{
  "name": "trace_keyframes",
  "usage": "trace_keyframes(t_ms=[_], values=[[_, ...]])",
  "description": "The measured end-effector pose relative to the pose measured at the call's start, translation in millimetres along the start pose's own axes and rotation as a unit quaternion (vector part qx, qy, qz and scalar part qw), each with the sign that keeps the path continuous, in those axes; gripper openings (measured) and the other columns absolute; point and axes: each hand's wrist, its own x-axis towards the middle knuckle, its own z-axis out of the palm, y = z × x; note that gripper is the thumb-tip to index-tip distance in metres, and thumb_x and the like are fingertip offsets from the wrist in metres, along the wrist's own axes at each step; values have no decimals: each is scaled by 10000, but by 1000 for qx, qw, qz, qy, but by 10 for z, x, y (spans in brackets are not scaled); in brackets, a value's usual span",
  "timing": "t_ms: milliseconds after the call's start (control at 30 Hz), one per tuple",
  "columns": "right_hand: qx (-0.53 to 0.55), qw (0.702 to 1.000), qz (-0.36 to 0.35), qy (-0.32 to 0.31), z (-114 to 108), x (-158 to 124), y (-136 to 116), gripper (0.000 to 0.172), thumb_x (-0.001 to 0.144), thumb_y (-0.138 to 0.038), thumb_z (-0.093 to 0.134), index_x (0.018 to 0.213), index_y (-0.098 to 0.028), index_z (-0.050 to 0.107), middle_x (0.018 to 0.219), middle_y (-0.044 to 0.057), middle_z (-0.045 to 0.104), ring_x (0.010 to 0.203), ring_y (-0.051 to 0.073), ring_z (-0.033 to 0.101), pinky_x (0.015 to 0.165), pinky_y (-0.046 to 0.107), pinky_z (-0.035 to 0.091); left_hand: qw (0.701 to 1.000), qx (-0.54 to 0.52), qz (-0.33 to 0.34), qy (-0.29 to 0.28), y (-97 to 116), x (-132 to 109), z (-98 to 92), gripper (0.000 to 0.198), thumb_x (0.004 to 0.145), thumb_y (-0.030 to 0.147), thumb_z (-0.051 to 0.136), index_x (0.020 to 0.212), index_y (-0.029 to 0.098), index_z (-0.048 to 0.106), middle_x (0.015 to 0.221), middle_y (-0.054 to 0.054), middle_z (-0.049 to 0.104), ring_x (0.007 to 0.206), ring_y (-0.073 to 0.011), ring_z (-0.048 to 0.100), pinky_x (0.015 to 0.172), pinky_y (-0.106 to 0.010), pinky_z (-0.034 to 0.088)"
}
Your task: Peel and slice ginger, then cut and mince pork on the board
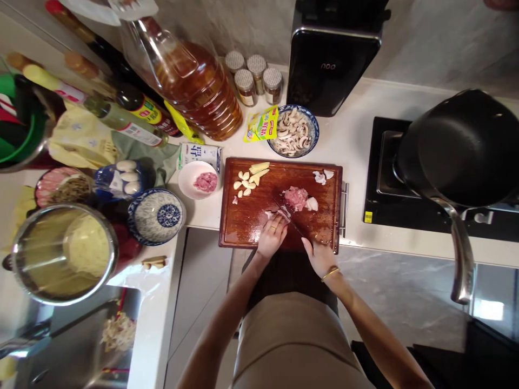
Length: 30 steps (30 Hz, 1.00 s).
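My left hand [272, 236] presses a pale piece of meat [269, 215] against the wooden cutting board [239, 219], its fingers held together. In my right hand [323, 256] is the handle of a kitchen knife [292, 222], whose dark, thin-looking blade slants up and left beside my left fingertips. Just beyond the blade lies a mound of pink chopped meat [295, 198], with a whitish lump [312, 204] at its right. Peeled garlic cloves [244, 183] and pale yellow ginger pieces [259, 172] rest at the board's upper left. White scraps [323, 176] sit near its upper right corner.
A white bowl of meat [187, 183] and a bowl of sliced mushrooms [312, 131] border the board. Left are a patterned bowl [140, 227], a metal pot [20, 270] and a large oil bottle [198, 81]. A black wok [458, 156] stands on the stove at right, its handle jutting forward.
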Motion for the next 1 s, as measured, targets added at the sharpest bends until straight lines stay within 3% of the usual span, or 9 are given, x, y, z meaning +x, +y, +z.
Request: trace_keyframes(t_ms=[267, 533, 767, 1000], values=[[-25, 998, 30, -44, -31, -134, 24, 477, 910, -463, 251, 1060, -149, 576, 915, 131, 668, 836, 220, 636, 754, 306, 445, 999, 6, -16, 28, 52, 62, 23, 268, 822, 194, 481, 1074, 167, 566, 1085, -91, 604, 1121, -208, 500, 966, -374, 422], [-75, 995, 10, -61, -59, 177, -257, 557, 905, -506, 163, 957, -160, 596, 796, 125, 672, 738, 237, 649, 662, 327, 456, 999, 23, -18, 23, -37, 109, 7, 257, 823, 178, 469, 1058, 139, 567, 1081, -107, 597, 1105, -205, 502, 967, -367, 424], [-119, 992, 23, -40, 8, -58, -127, 513, 908, -488, 219, 1025, -140, 578, 801, 132, 666, 741, 218, 646, 681, 307, 451, 999, 38, -27, 28, -21, 68, 42, 210, 827, 187, 462, 985, 143, 594, 1019, -109, 619, 1100, -214, 511, 938, -373, 447], [-48, 998, -4, -30, -49, 366, -186, 557, 896, -530, 198, 896, -158, 612, 774, 115, 670, 717, 201, 641, 658, 281, 434, 1000, -5, -23, 20, 30, 48, 63, 292, 840, 209, 462, 1117, 173, 547, 1129, -92, 589, 1136, -195, 493, 983, -375, 421]])
